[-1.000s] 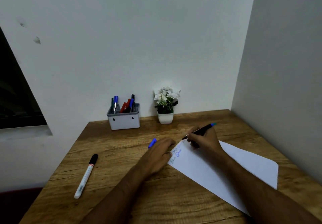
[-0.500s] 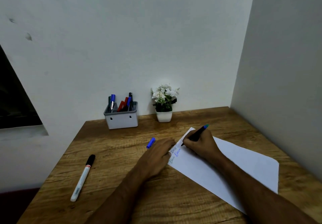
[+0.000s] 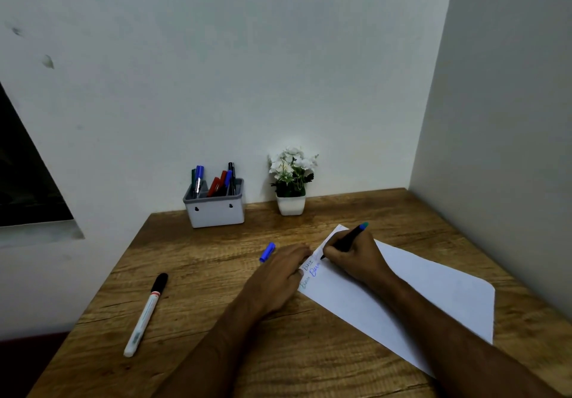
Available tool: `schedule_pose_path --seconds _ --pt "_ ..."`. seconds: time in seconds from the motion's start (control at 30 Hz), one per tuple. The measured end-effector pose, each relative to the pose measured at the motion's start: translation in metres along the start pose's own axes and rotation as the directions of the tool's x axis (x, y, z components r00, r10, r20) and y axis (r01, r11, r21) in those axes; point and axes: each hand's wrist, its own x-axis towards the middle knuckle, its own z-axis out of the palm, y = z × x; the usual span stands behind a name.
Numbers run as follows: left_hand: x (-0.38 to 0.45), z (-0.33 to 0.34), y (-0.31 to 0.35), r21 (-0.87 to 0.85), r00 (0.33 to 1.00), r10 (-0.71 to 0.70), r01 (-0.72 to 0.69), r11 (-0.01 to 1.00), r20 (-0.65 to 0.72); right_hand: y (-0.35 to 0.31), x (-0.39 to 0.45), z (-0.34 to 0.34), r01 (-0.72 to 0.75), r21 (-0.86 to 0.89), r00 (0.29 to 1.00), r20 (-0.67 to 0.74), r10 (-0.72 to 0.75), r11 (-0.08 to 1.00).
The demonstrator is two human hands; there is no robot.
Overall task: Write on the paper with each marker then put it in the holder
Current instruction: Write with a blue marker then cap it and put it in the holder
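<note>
While the right hand [image 3: 356, 258] is gripping the blue marker [image 3: 345, 240], tip on the paper [image 3: 402, 298], the left hand [image 3: 278, 274] is pinning its edge, fingers around a blue cap [image 3: 267, 252]. Light, steady pressure advisable; holder [image 3: 215, 208] is waiting near the wall.

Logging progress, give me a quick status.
Right hand grips marker, tip on paper. Left hand steadies paper, holding blue cap. Nothing obstructing.
</note>
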Motion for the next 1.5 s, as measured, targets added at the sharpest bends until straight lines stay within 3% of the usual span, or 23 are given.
schedule_pose_path --seconds 1.5 --pt "0.0012 0.0023 -0.0013 -0.02 1.0 -0.005 0.005 1.0 -0.009 -0.0002 0.0031 -0.0006 -0.059 0.024 0.988 -0.14 0.061 0.998"
